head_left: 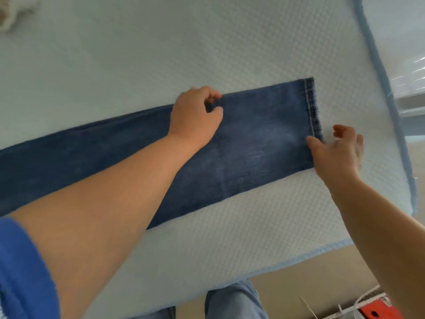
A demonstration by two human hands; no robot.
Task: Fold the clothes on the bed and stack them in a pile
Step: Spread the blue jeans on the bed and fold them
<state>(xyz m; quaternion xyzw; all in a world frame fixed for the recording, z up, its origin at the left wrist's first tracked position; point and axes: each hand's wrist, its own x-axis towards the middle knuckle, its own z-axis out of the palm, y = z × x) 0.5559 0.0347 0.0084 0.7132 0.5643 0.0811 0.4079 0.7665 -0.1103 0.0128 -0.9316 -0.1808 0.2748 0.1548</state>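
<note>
A pair of dark blue jeans (257, 139) lies flat across the pale bed (230, 49), legs stacked, the hem toward the right. My left hand (195, 116) rests on the far edge of the leg, its fingers curled and pinching the denim there. At the near corner of the hem my right hand (338, 150) has its thumb touching the fabric edge while the fingers stay spread and loosely bent above the mattress. The waist end of the jeans runs out of view at the left.
The mattress has a light blue piped border (391, 107) along its right and near edges. A cream knitted garment (13, 12) sits at the far left corner. Below the bed are tan floor, my legs (232, 300), and a white wire rack with an orange item (372, 311).
</note>
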